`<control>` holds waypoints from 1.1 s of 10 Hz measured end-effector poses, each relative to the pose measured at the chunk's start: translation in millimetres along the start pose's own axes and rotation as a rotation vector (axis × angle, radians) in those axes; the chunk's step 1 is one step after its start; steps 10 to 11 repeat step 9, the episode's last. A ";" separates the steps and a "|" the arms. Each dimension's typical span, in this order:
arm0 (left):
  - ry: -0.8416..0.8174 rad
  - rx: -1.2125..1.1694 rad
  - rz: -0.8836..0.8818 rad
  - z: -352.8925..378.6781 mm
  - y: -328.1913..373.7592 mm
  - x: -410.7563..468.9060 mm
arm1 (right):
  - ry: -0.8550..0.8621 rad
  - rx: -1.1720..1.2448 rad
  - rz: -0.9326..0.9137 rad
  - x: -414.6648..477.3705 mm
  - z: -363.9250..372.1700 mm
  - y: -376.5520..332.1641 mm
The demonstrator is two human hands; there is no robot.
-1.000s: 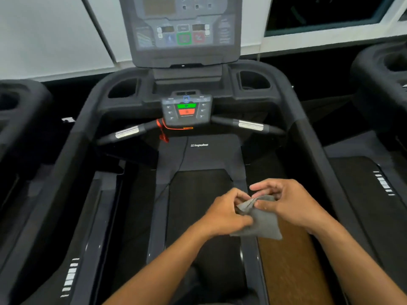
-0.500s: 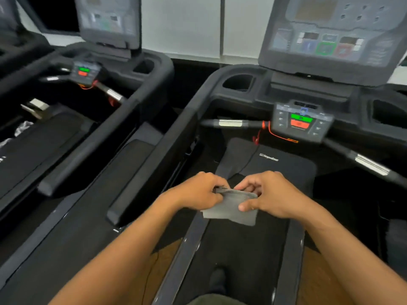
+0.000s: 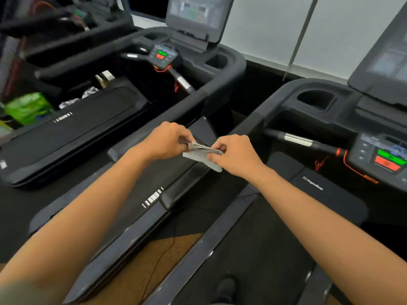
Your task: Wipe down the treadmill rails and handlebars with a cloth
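- While two treadmills fill the view, the near treadmill (image 3: 312, 216) runs from 6 o'clock up to its console at 3 o'clock, and a second treadmill (image 3: 72, 137) lies at 10 o'clock with a green packet (image 3: 26, 106) at its far left edge.
- Between the two machines, the near one's left rail (image 3: 187, 186) slopes from the cup holder at 1 o'clock down toward the centre, ending in a blunt tip just below the hands; it looks like the closest surface to wipe.
- Further right, at 3 o'clock, the handlebar (image 3: 301, 140) with its silver sensor band juts out from the control pad, well apart from the cloth.
- At the centre, the left hand (image 3: 167, 142) and right hand (image 3: 235, 155) are both closed in a pinch on the cloth (image 3: 202, 156), thumbs and fingertips gripping its top edge from either side.
- Small and grey, the cloth hangs folded between them, above the rail and not touching it.
- To do this step well, I judge the fold should be finished into a flat pad, then passed to one hand, pressed flat on the rail's top and drawn along its length, wrapping the sides too.
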State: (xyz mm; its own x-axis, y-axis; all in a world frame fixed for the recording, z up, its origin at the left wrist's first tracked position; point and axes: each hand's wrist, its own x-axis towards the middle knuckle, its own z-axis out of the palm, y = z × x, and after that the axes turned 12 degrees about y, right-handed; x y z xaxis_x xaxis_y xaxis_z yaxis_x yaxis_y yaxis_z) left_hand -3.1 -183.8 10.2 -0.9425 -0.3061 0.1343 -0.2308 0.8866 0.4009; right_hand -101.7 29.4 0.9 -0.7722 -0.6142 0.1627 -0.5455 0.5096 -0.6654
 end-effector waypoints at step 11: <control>-0.341 0.429 -0.174 118.1 -4.5 -47.4 | -0.379 -0.237 -0.035 -54.3 27.1 68.0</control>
